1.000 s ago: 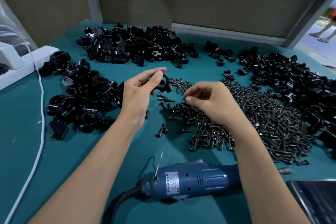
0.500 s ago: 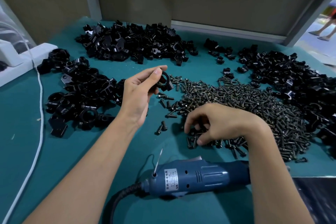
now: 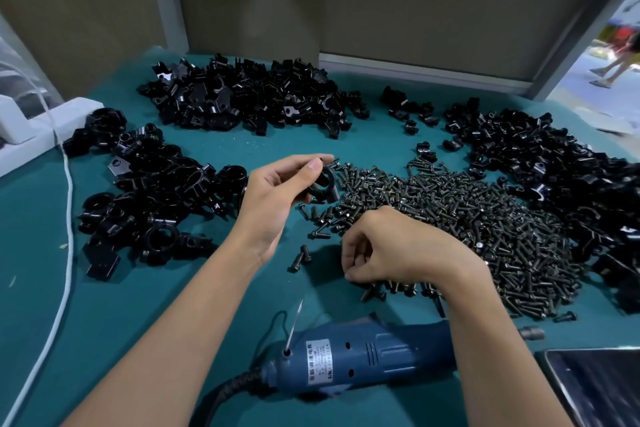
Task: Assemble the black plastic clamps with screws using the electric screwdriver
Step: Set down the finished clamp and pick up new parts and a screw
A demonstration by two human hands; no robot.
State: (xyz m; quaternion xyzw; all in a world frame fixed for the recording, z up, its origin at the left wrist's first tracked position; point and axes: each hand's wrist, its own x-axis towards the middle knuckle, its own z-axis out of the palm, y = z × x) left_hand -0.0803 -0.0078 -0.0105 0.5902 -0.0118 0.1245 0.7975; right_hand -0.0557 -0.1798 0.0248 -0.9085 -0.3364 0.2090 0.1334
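Note:
My left hand point(image 3: 277, 198) holds a black plastic clamp point(image 3: 325, 184) between thumb and fingers, a little above the green table. My right hand point(image 3: 388, 246) is curled, fingertips down at the near edge of the big pile of dark screws point(image 3: 478, 225); whether it pinches a screw is hidden by the fingers. The blue electric screwdriver point(image 3: 363, 357) lies on its side near the front edge, under my right forearm, its bit end point(image 3: 531, 333) pointing right.
Heaps of black clamp parts lie at the left point(image 3: 145, 198), at the back point(image 3: 249, 97) and at the right point(image 3: 554, 163). Loose screws point(image 3: 301, 256) sit between my hands. A white cord point(image 3: 67, 218) runs down the left. A dark tablet point(image 3: 595, 388) lies front right.
My right hand has dropped from beside the clamp toward me, to the near edge of the screw pile, and curled there. My left hand has kept the clamp almost still.

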